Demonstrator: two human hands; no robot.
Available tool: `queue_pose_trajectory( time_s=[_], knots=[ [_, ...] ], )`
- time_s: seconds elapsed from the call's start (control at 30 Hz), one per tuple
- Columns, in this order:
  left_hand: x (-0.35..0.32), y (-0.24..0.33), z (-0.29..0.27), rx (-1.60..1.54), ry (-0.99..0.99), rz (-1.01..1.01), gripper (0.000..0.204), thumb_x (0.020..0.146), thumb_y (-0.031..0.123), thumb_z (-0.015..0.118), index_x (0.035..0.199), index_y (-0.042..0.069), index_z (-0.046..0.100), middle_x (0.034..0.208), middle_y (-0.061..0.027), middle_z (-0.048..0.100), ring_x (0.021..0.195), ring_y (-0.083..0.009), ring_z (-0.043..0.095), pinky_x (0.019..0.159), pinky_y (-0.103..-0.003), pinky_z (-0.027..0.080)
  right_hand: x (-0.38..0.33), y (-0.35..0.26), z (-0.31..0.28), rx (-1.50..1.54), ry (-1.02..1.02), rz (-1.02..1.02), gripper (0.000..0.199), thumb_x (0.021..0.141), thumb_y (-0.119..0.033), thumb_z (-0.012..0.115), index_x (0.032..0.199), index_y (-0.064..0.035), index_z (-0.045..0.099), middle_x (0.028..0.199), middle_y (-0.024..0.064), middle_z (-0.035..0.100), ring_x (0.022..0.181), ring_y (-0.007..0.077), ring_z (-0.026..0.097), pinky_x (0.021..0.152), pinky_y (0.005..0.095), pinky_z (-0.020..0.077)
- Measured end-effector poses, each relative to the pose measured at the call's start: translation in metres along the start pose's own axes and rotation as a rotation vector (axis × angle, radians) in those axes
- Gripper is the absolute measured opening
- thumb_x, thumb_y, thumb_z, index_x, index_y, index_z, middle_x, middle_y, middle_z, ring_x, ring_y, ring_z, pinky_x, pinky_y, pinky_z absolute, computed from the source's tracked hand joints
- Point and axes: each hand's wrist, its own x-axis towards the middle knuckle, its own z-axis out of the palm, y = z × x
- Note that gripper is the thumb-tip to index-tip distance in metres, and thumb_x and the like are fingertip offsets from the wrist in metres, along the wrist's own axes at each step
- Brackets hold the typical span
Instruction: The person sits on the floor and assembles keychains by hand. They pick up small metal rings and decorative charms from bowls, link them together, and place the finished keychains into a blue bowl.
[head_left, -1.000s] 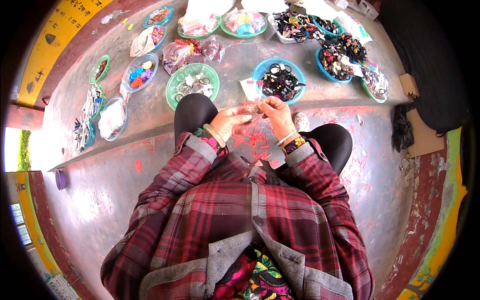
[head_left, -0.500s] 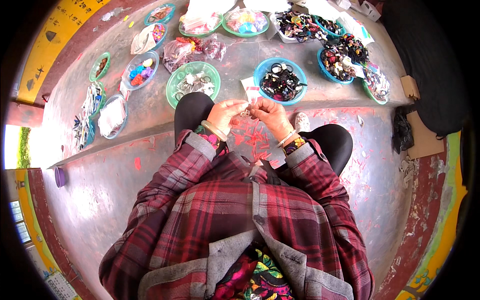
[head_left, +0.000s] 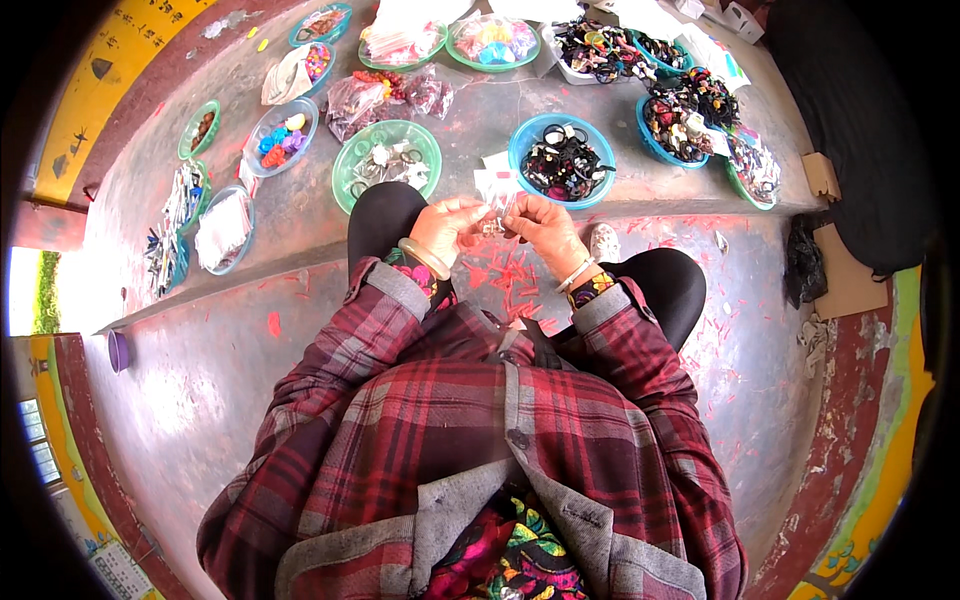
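Knees frame your working room: your left hand (head_left: 447,228) and right hand (head_left: 543,226) meet above the gap between them, fingers pinched together on a small clear packet (head_left: 493,222), glinting and partly hidden. Just beyond runs the step edge (head_left: 300,262), then a green bowl (head_left: 386,164) and blue bowl (head_left: 561,160).

Left hand (head_left: 447,224) and right hand (head_left: 540,222) together on a small clear packet (head_left: 493,212).

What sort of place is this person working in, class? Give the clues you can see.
Probably an informal outdoor workplace for sorting or packing small accessories. The person sits on a painted concrete step, many bowls of hair ties and small trinkets stand on the ledge, and both hands work a tiny piece.
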Motion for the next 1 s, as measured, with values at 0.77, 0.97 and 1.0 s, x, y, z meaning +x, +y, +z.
queue_pose_trajectory(
  time_s=[0.77, 0.97, 1.0],
  knots=[
    [0.007, -0.016, -0.015, -0.06, -0.101, 0.021, 0.01, 0.08, 0.001, 0.054, 0.088, -0.004, 0.056, 0.091, -0.0131, 0.06, 0.084, -0.0189, 0.059, 0.079, -0.029, 0.048, 0.0, -0.002, 0.002, 0.079, 0.158, 0.093, 0.01, 0.073, -0.011, 0.067, 0.078, -0.0031, 0.064, 0.069, -0.0026, 0.059, 0.06, 0.0041, 0.048, 0.054, 0.0196, 0.0364],
    [-0.006, 0.0, 0.01, -0.066, -0.082, -0.019, 0.02, 0.083, 0.006, 0.053, 0.1, -0.005, 0.053, 0.094, -0.0124, 0.06, 0.088, -0.0197, 0.059, 0.077, -0.029, 0.048, -0.002, -0.004, 0.002, 0.038, 0.093, 0.045, 0.013, 0.076, -0.013, 0.064, 0.084, -0.0033, 0.066, 0.069, -0.002, 0.061, 0.06, 0.0031, 0.048, 0.054, 0.0193, 0.0364],
    [-0.007, 0.002, 0.011, -0.068, -0.07, -0.029, 0.02, 0.083, 0.006, 0.053, 0.1, -0.005, 0.054, 0.094, -0.0124, 0.06, 0.088, -0.0193, 0.059, 0.077, -0.028, 0.048, -0.001, -0.003, 0.002, 0.021, 0.082, 0.049, 0.013, 0.077, -0.014, 0.063, 0.085, -0.0035, 0.066, 0.07, -0.0019, 0.061, 0.06, 0.0032, 0.048, 0.054, 0.0192, 0.0365]
  ],
)
